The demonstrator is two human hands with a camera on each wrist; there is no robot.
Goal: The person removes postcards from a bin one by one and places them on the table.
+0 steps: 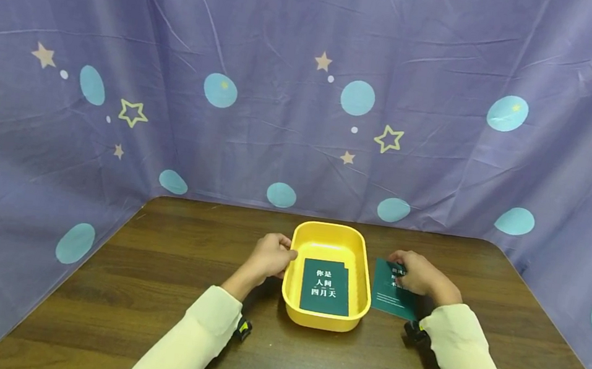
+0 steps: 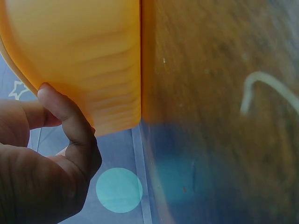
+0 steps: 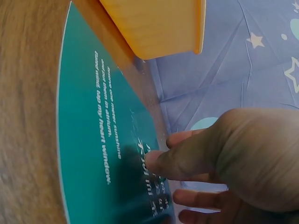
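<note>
A yellow plastic tray with rounded corners stands on the wooden table. My left hand grips its left rim, with fingers curled at the tray wall in the left wrist view. Inside the tray lies a stack of dark green booklets with white Chinese characters on top; the lower one peeks out at the right. To the right of the tray, my right hand pinches the far edge of another thin green booklet. In the right wrist view its thumb rests on the cover, beside white English lines and larger characters.
The brown wooden table ends at a purple curtain with stars and blue dots. A dark wrist strap sits at the left cuff, another at the right.
</note>
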